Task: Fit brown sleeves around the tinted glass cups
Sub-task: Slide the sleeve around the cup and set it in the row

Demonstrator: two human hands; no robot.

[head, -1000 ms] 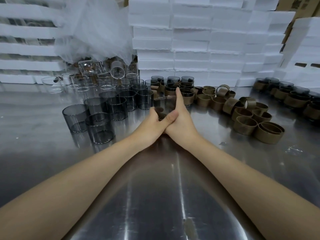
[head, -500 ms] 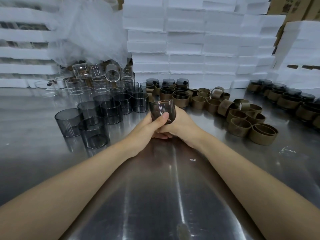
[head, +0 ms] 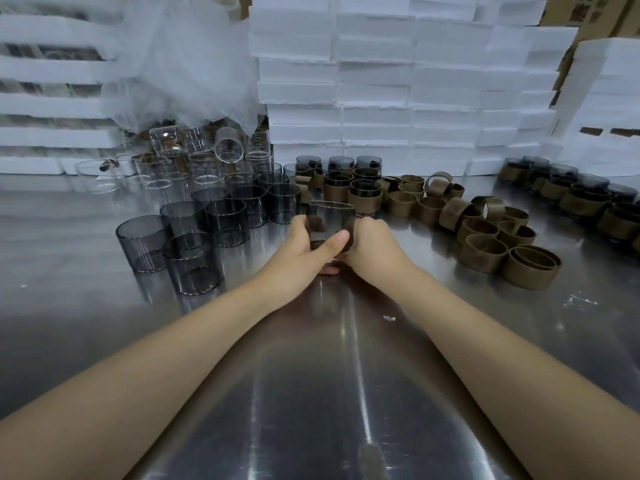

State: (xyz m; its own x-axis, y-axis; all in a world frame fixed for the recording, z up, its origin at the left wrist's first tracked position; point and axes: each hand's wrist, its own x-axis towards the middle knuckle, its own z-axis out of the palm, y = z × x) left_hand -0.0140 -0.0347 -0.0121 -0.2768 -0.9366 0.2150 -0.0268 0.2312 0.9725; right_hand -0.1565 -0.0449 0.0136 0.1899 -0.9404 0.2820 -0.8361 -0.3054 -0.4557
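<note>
A tinted glass cup stands tilted above the steel table between both hands. My left hand grips its left side, thumb across the front. My right hand curls round its right side, where a dark brown sleeve edge shows by the thumb; most of the sleeve is hidden. Bare tinted cups stand in a group to the left. Loose brown sleeves lie to the right. Sleeved cups stand behind the hands.
The steel table stretches toward me. Clear glass cups lie at the back left under white netting. Stacked white foam blocks wall the back. More sleeved cups line the far right.
The hands drew back from the sleeved cups behind with a tinted cup between them. The cup now stands higher in both hands, gripped from each side.
</note>
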